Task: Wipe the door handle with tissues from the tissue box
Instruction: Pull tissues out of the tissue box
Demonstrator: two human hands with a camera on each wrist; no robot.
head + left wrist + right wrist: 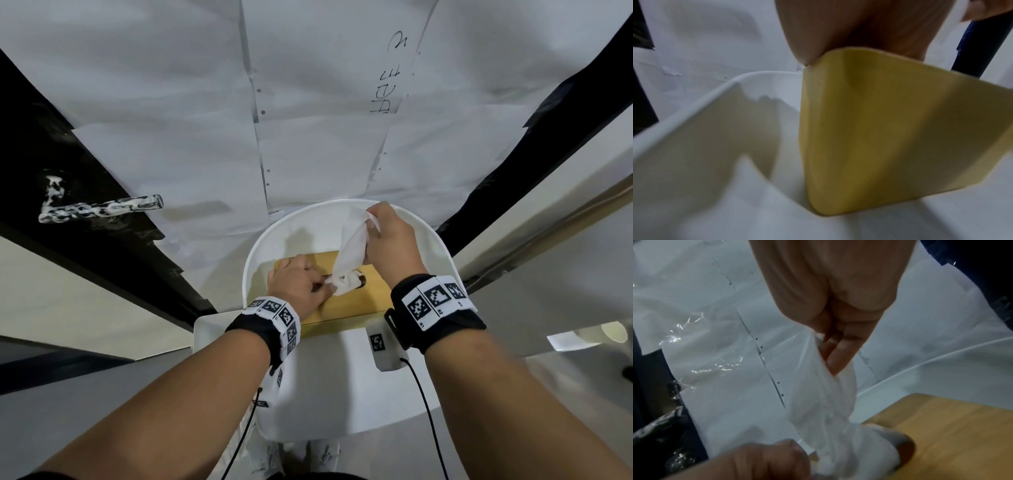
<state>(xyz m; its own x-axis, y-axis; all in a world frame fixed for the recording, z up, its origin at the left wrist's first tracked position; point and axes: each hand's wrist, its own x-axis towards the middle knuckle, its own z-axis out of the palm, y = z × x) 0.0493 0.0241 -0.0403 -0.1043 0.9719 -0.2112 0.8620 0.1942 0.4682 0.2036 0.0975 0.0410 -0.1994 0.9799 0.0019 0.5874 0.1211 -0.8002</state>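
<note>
Soft white paper, half out of the box

White and limp, the tissue [352, 253] stretches from the slot in the wooden lid of the tissue box [346, 301] up to the right hand [387, 240], whose fingers [840, 353] and thumb are pinched together on its upper end. Its lower part is bunched at the slot, so it looks only partly drawn out. The left hand [301, 284] presses down on the lid beside the slot, knuckles bent; whether its fingertips also nip the bunched paper I cannot tell. The box sits on a white chair [428, 236] set against a paper-covered door.

Judging by how it drapes and crumples, the tissue weighs almost nothing and has no stiffness, and it should tear if jerked sideways against the slot edge. A firm pinch near the top with a steady straight pull seems best, the box held down so it does not lift along. For wiping, wadding it into a pad in the palm would probably serve better than a single loose layer.

The door handle [102, 207], smeared with white, juts out well to the left of the chair, untouched
</note>
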